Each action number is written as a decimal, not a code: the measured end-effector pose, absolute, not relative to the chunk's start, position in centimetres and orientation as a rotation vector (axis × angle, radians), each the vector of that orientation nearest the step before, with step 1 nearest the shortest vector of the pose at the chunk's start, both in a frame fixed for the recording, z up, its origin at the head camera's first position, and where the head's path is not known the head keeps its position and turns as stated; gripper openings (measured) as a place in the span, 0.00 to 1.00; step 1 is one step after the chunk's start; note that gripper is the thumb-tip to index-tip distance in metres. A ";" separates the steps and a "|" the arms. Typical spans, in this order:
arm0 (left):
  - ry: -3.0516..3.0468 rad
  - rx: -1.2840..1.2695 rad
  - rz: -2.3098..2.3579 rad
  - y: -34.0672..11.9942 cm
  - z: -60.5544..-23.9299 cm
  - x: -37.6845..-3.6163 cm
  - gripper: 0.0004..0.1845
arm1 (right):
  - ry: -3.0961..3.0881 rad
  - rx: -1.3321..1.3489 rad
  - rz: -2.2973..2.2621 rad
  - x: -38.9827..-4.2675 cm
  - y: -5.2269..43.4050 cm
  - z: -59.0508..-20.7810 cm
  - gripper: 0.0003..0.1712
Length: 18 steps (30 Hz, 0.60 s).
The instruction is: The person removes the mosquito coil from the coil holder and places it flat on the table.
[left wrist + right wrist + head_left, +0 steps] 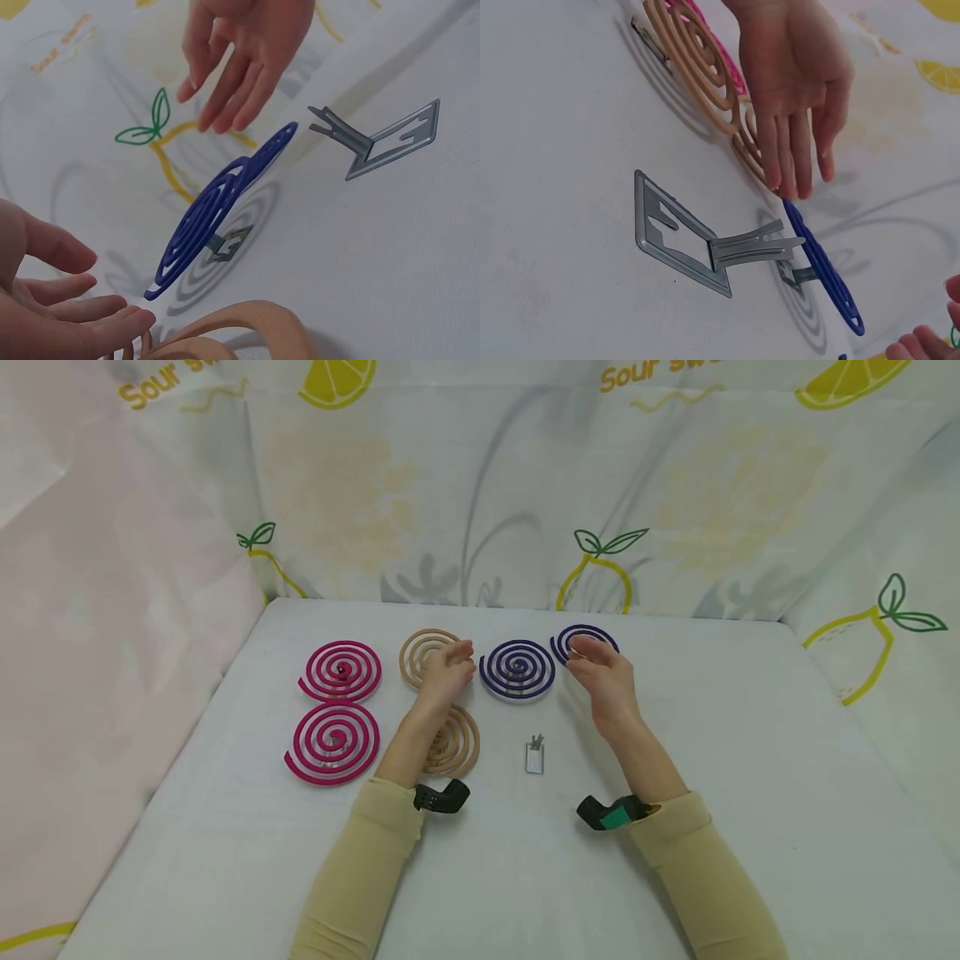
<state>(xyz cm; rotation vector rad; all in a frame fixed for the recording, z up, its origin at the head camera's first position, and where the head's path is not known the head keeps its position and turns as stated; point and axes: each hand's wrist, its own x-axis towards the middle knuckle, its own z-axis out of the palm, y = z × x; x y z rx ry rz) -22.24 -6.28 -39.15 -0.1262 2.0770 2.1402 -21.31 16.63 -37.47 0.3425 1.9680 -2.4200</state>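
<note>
At the left of the head view two pink coils, one above [341, 671] the other [333, 742], stand on small metal stands on the white cloth-covered counter [750, 760]: thin, brittle-looking pressed spirals with a matte surface. Just right of them are two tan coils, the upper one [422, 653] partly behind the left hand [447, 670], the lower one [453, 742] partly under that forearm. The left hand hovers with fingers straight and slightly spread, holding nothing. Centre frame, the purple coil [517, 669] sits raised on its stand, between the two hands; below it a spare stand [534, 755], a flat stamped grey plate with a forked prong bent upward, lies alone. The right hand [603, 681] is likewise relaxed and empty, in front of a second purple coil [573, 639] at the upper right of the row. Judging by this, any lift of a coil should be from both edges with light, even pressure, raised straight off the prong, since such spirals likely snap if twisted.
</note>
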 end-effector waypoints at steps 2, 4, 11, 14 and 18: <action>2.094 -0.138 2.126 -6.2 -39.3 -22.3 0.28 | 1.970 0.353 -2.397 -21.3 16.6 -37.6 0.26; 2.107 -0.137 2.114 -6.2 -39.3 -22.4 0.28 | 1.968 0.356 -2.383 -21.4 16.6 -37.8 0.26; 2.117 -0.141 2.095 -5.9 -39.3 -22.3 0.31 | 1.920 0.372 -2.355 -21.5 16.5 -38.5 0.28; 2.127 -0.153 2.077 -5.9 -39.4 -22.3 0.31 | 1.908 0.378 -2.342 -21.6 16.5 -38.8 0.28; 2.119 -0.158 2.079 -5.8 -39.6 -22.4 0.32 | 1.912 0.369 -2.318 -21.7 16.4 -39.3 0.28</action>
